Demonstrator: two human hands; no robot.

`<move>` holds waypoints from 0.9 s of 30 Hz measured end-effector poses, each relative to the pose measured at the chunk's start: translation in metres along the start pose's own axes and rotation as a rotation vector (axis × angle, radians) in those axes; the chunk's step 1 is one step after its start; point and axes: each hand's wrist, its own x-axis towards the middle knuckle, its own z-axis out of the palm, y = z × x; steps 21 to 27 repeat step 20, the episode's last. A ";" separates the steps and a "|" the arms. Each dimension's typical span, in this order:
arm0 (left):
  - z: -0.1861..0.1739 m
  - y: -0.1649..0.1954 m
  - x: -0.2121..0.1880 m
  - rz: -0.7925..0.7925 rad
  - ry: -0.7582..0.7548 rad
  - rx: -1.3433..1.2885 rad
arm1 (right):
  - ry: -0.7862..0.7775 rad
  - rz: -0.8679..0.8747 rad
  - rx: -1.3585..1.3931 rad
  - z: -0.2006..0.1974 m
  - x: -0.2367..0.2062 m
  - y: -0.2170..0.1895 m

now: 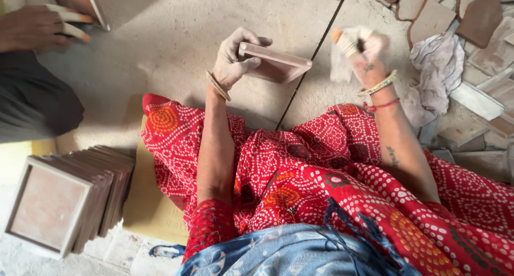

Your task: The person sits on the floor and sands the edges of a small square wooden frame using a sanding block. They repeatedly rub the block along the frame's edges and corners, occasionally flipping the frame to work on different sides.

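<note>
My left hand (233,59), dusty and with a bangle at the wrist, holds a square pinkish-brown tile (276,64) by its left edge, tilted above the floor. Off to the right, my right hand (369,53) grips a small tool with an orange tip (342,40) together with a white rag, a short way from the tile. Red dotted cloth covers my lap below both arms.
A stack of similar tiles (69,201) stands on edge at lower left. Broken tile pieces (471,19) and a crumpled cloth (436,59) lie at upper right. Another person's hand (37,27) holds a tile (80,0) at upper left. Dusty concrete floor (160,40) lies ahead.
</note>
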 end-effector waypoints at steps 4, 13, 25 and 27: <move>0.020 0.007 0.000 -0.101 0.057 0.140 | 0.161 -0.255 -0.311 0.027 -0.008 -0.034; 0.031 -0.006 -0.002 -0.060 0.022 0.070 | 0.208 -0.639 -0.816 0.088 -0.017 -0.030; 0.049 -0.047 0.001 -0.044 -0.005 0.366 | 0.158 -0.644 -0.626 0.121 -0.029 -0.045; 0.049 -0.047 0.001 -0.044 -0.005 0.366 | 0.158 -0.644 -0.626 0.121 -0.029 -0.045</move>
